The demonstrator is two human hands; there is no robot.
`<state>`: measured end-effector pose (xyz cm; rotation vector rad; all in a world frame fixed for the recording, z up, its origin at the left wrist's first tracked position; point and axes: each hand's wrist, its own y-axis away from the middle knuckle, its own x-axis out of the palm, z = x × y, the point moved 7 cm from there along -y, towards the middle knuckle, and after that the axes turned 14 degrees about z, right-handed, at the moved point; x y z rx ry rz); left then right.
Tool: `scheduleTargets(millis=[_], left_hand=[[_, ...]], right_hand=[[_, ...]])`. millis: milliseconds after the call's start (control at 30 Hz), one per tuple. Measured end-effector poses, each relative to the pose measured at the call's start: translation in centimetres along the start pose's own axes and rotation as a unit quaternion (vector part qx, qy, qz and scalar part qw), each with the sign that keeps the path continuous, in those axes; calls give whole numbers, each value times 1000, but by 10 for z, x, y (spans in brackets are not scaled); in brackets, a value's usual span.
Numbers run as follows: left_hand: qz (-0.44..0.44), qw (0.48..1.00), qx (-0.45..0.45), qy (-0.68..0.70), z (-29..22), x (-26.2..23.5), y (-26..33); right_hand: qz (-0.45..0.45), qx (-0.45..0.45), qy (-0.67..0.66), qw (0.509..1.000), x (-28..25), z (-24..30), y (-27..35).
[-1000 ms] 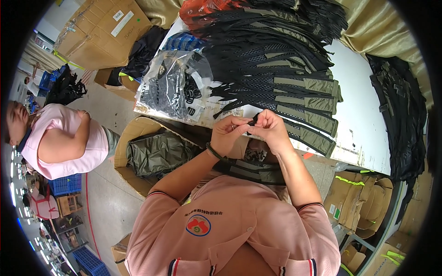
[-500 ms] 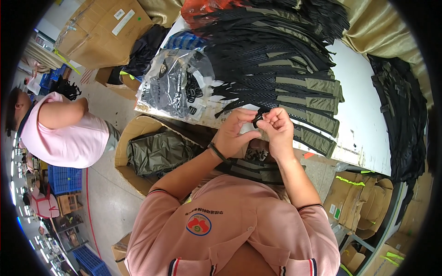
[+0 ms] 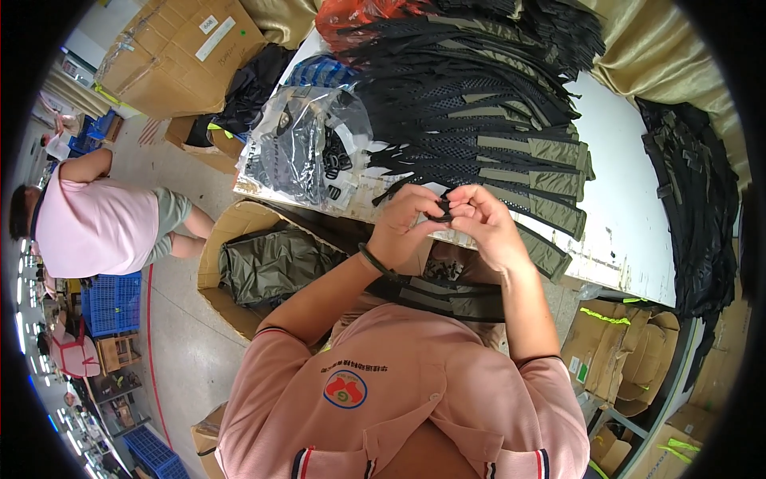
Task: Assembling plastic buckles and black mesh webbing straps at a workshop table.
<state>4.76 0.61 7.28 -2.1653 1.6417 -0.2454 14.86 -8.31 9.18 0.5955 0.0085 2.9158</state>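
Note:
Both my hands meet at the near edge of the white table. Between their fingertips is a small black buckle (image 3: 444, 211), mostly covered by the fingers. My left hand (image 3: 401, 227) pinches it from the left, thumb below. On the other side my right hand (image 3: 488, 227) grips it between thumb and bent fingers. Just beyond lie the fanned-out olive-and-black mesh straps (image 3: 531, 177), their thin black ends pointing left. One olive strap end (image 3: 546, 251) hangs by the table edge beside my right wrist. A clear plastic bag (image 3: 294, 152) with black buckles lies left of the straps.
An open carton (image 3: 209, 275) with folded dark green fabric stands below the table at left. Dark straps (image 3: 692, 215) hang at the far right, above opened cartons (image 3: 602, 355). A person in pink (image 3: 100, 215) is on the floor at left, near blue crates (image 3: 113, 306).
My fingers have closed further over the buckle, which now shows less. My right hand has turned slightly. The nearest strap end has shifted toward me. The other person's body and legs have moved.

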Motion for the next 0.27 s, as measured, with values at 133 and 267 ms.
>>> scheduleTargets(millis=[133, 267], left_hand=[[8, 998, -10, -56, -13, -7, -6], [87, 989, -26, -113, -17, 1, -10]], right_hand=[[25, -8, 258, 966, 0, 16, -1], [51, 30, 406, 912, 8, 29, -2]])
